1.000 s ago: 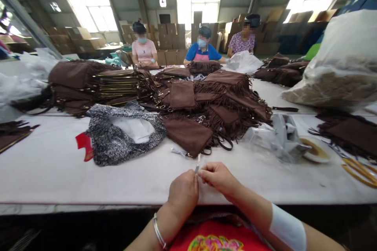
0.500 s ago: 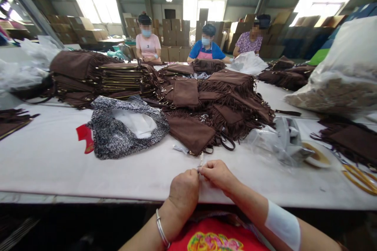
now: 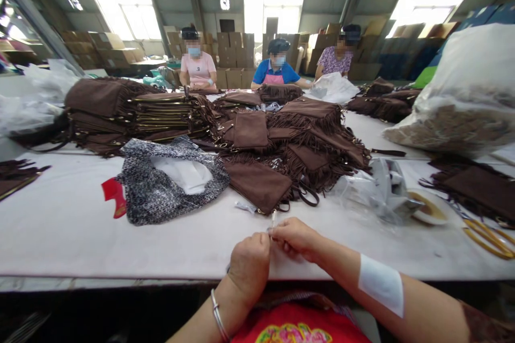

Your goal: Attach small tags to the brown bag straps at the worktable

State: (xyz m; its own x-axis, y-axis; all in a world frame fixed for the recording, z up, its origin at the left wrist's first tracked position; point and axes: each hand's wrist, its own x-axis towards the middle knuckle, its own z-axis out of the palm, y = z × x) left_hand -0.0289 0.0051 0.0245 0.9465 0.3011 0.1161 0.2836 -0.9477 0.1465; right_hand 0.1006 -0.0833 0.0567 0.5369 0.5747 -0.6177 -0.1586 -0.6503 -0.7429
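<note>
My left hand is closed in a fist over the table's front edge, its knuckles towards the right. Against it, the fingertips of my right hand are pinched together. A thin whitish piece sticks up where the two hands meet; what the fingers hold is too small and too covered to name. Just beyond them lies a brown pouch with a wrist strap and a zip end pointing at my hands.
A pile of brown fringed bags covers the middle, with stacked pouches behind left. A patterned black-and-white cloth lies left beside a red piece. Right are a tape dispenser, yellow-handled scissors and a big plastic bag. Several people work opposite.
The camera view has tilted and shifted slightly. Both hands stay together in nearly the same pose, with the right fingers a little changed in their pinch.
</note>
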